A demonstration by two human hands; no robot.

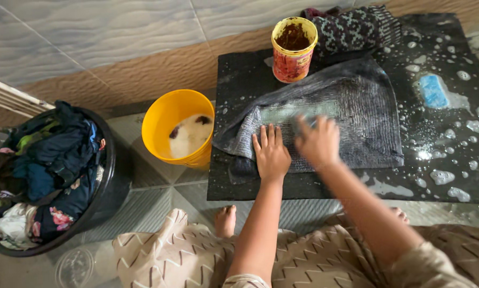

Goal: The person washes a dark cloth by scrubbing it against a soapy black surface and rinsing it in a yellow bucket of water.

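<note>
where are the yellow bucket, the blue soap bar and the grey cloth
yellow bucket point(159, 114), head view, on its inner left wall
blue soap bar point(433, 90), head view, on its top face
grey cloth point(357, 106), head view, on its bare middle

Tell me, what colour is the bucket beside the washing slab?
Bright yellow bucket, holding sudsy water; clearest in the head view.

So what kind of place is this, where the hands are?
Probably a tiled home washing area for hand laundry. Both hands, left and right, press a wet grey cloth on a soapy black slab, beside a yellow bucket and a tub of clothes.
</note>
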